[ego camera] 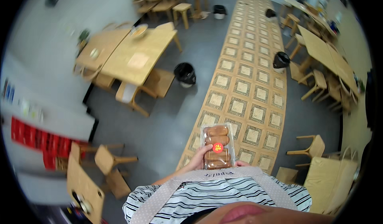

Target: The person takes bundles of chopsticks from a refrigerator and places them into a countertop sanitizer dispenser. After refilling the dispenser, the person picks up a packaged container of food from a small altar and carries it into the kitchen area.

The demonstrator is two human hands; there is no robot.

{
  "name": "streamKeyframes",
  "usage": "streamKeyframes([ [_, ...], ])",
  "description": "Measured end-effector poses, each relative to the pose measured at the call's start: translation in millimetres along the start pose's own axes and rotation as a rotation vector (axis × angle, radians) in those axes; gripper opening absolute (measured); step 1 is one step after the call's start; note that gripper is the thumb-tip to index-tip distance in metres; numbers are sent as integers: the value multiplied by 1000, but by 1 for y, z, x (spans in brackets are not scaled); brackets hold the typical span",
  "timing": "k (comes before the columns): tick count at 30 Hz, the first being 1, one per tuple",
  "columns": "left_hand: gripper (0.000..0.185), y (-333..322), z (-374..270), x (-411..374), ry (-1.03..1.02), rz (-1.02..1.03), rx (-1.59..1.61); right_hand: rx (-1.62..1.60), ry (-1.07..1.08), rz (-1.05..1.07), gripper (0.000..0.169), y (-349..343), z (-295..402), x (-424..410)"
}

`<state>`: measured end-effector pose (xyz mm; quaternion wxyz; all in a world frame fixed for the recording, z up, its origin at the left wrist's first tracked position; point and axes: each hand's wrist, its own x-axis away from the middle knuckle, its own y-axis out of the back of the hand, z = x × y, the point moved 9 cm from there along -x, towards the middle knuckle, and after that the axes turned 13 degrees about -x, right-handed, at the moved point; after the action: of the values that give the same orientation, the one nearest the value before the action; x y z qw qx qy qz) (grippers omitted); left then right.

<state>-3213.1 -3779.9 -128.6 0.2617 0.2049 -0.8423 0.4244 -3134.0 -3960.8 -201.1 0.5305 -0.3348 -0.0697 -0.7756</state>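
Close in front of my chest is a clear plastic box (pixel 226 157) with several brown rolls, perhaps bread, lying crosswise in a column. A round red sticker (pixel 217 148) with a yellow character is on its lid. My left hand (pixel 200 158) grips the box's left side, with the thumb over the lid near the sticker. My right hand (pixel 242 163) is at the lower right corner of the box; only part of it shows, the rest being hidden by the apron (pixel 221 173). The fingers beneath the box are out of sight.
A patterned tan floor strip (pixel 236 106) runs away ahead of me. Black-lined bins (pixel 185 73) stand beside it. Wooden tables (pixel 149 55) with chairs and stools line both sides. A wooden chair (pixel 315 147) stands to the right, and red crates (pixel 45 140) are at the left wall.
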Motion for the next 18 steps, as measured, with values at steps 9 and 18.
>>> streamKeyframes([
  [9, 47, -79, -260, -374, 216, 41, -203, -434, 319, -230, 13, 225, 260, -257],
  [18, 55, -173, -535, -647, -65, 121, 13, -52, 510, -171, 15, 431, 601, -467],
])
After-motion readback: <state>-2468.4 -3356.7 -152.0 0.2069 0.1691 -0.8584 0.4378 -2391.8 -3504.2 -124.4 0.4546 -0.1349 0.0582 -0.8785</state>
